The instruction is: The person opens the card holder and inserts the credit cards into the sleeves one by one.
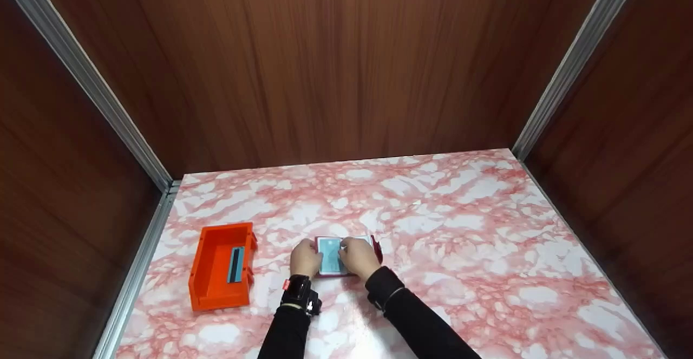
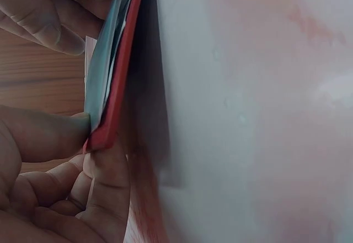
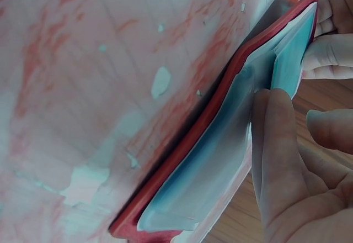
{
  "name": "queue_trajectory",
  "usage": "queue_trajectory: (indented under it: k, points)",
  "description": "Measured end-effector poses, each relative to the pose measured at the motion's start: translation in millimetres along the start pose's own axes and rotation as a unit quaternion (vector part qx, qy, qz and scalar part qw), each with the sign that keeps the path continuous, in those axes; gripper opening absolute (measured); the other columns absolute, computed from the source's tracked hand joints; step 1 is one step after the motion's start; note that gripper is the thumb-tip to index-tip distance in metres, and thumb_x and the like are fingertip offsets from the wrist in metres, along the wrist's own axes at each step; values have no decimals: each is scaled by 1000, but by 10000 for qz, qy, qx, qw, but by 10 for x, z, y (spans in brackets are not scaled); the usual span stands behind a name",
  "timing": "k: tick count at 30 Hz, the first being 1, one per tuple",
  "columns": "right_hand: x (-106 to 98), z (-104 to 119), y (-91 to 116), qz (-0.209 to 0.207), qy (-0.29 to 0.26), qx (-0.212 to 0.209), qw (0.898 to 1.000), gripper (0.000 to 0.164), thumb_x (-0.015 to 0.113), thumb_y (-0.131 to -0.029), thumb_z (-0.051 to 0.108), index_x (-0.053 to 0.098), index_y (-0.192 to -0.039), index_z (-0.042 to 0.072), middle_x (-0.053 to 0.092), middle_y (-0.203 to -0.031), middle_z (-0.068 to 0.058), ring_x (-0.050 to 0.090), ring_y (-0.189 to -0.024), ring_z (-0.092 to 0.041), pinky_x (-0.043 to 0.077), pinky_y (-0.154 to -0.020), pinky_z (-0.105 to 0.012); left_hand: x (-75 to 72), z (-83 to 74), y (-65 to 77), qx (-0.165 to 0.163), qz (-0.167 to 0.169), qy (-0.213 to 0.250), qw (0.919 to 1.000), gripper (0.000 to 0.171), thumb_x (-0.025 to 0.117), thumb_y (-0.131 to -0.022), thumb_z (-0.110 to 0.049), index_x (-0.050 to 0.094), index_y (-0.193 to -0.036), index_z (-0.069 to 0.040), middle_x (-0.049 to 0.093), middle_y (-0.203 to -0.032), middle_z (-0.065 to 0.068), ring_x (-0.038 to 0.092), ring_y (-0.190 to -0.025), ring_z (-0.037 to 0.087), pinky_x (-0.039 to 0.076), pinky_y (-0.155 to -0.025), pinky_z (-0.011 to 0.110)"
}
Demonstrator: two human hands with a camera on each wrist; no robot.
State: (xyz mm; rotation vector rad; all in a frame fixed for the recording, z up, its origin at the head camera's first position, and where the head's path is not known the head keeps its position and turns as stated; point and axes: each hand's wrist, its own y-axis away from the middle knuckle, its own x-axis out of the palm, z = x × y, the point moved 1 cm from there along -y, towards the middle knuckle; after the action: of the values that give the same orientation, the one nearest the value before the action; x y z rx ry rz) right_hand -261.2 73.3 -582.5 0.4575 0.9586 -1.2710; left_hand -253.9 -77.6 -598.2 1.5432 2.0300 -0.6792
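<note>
A red card holder (image 1: 378,248) lies opened out between both hands, with clear plastic sleeves (image 3: 204,160) inside. A light teal card (image 1: 329,257) sits in its left half. My left hand (image 1: 304,259) pinches the holder's left edge, thumb on the card side and fingers behind the red cover (image 2: 118,83). Over the middle of the holder, my right hand (image 1: 359,256) has its extended fingers (image 3: 278,138) against the card's edge, the thumb standing apart from them. Part of the right half is hidden under that hand in the head view.
To the left stands an orange bin (image 1: 214,264) holding a teal card with a black stripe (image 1: 235,265). The table (image 1: 460,272) has a red and white marbled surface. Brown wood-grain panels (image 1: 346,66) with metal corner posts (image 1: 579,58) enclose it at the back and sides.
</note>
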Motion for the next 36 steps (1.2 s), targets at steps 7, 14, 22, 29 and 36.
queue_trajectory:
  k: [7,14,22,29,36]
  points:
    - [-31,-27,3,-129,119,41,9998,14,69,-89,8,71,-98,-2,71,-87,-15,68,-84,-31,54,-75,-43,7,16,-5,-61,-1,111,9999,19,68,-75,1,66,-94,6,65,-81,14,63,-81,34,51,-78,47]
    - [-97,-54,-16,-286,191,-99,9994,14,71,-87,9,73,-98,2,72,-91,-12,68,-88,-32,54,-77,-45,25,41,-16,23,-64,73,9999,18,68,-74,0,66,-92,4,64,-79,12,62,-77,32,51,-75,44]
    - [-135,-167,-47,-404,303,-113,9987,14,71,-88,7,73,-101,2,72,-96,-12,68,-90,-32,54,-78,-44,23,26,-7,-98,5,-49,9999,17,69,-77,1,66,-93,4,65,-82,12,63,-81,32,50,-77,45]
    - [-189,-264,-36,-612,575,25,9965,18,72,-86,7,74,-104,4,72,-99,-11,67,-94,-32,54,-80,-45,23,23,-6,-84,33,-38,10000,18,68,-76,0,66,-93,5,66,-81,12,63,-81,34,50,-77,46]
    - [-215,-351,-26,-698,656,81,9954,16,72,-86,6,74,-101,3,71,-97,-14,66,-93,-34,54,-78,-46,26,32,0,-18,-28,24,10000,16,68,-76,0,66,-92,4,65,-80,12,62,-79,33,50,-75,46]
